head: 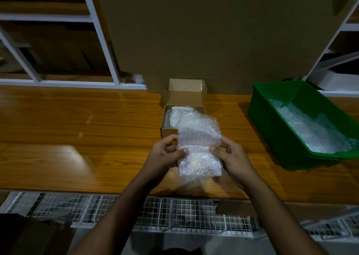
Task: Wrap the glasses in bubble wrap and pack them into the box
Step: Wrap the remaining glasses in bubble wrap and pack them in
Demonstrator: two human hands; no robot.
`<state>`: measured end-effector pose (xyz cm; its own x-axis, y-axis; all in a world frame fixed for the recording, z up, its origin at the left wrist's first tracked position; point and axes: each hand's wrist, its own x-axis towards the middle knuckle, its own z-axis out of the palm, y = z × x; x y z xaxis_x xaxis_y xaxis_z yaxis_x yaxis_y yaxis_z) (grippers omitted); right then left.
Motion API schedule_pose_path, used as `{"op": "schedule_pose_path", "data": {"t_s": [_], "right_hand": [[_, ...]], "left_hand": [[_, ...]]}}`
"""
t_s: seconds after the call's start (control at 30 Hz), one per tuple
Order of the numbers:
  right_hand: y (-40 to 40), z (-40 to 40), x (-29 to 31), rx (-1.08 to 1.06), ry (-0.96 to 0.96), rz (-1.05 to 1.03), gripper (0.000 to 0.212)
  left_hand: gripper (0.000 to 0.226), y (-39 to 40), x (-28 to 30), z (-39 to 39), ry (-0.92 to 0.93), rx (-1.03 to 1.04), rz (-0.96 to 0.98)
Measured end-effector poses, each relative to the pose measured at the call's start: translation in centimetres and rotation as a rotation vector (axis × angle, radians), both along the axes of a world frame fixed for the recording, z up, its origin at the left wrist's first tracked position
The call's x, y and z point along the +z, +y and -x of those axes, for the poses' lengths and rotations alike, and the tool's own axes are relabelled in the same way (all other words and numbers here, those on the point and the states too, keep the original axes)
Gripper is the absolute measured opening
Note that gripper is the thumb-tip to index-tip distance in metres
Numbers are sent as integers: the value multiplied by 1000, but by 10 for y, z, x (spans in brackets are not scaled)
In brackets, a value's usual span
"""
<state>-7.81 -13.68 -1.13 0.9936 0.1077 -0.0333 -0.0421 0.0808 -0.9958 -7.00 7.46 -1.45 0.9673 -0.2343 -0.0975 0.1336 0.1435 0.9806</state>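
Above the near edge of the wooden table [58, 122], the left hand [167, 153] and the right hand [231, 155] each pinch a side of a bubble wrap bundle [200, 149], thumbs pressed on its front face. Whether glasses lie inside cannot be told; the wrap is too cloudy. The upper flap stands loose, so the wrapping step appears unfinished. The small cardboard box [182, 116] sits at 12 o'clock from the bundle, lid open, with wrapped items [180, 112] already inside. A green bin [275, 122] holding spare wrap lies at 2 o'clock. The next move likely calls for folding the loose flap down, then carrying the bundle forward into the box.
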Motion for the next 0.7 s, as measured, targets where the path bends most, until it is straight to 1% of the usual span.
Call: {"op": "schedule_pose_path", "data": {"t_s": [0.1, 0.13, 0.23, 0.3, 0.33, 0.4, 0.5, 0.53, 0.57, 0.6, 0.67, 0.7], "right_hand": [[3, 0, 5, -36, 44, -106, 30], [4, 2, 7, -33, 55, -122, 30], [5, 2, 8, -4, 58, -136, 36], [6, 0, 8, -17, 35, -135, 41], [6, -1, 5, -31, 13, -105, 43], [6, -3, -1, -82, -62, 25, 46], [2, -3, -13, -108, -195, 284, 57], [3, -2, -15, -129, -202, 317, 57], [4, -2, -17, -148, -181, 293, 52], [5, 0, -16, -167, -133, 228, 45], [9, 5, -11, -164, 60, 43, 29], [8, 7, -8, -118, 180, -24, 32]], "left_hand": [[13, 0, 6, 0, 7, 23, 34], [13, -2, 9, 1, 29, 23, 48], [21, -4, 13, 3, 106, 25, 141], [15, -6, 12, 2, 162, 18, 204], [16, -6, 10, 3, 205, 14, 217], [28, -7, 8, 4, 299, -12, 198], [27, -8, 3, 4, 300, -10, 102], [32, -7, -1, 4, 289, 7, 87], [37, -6, -4, 4, 272, 19, 80], [41, -6, -6, 3, 248, 25, 70], [42, -6, -8, 4, 197, 41, 37], [41, -6, -9, 4, 170, 48, 12]]}}
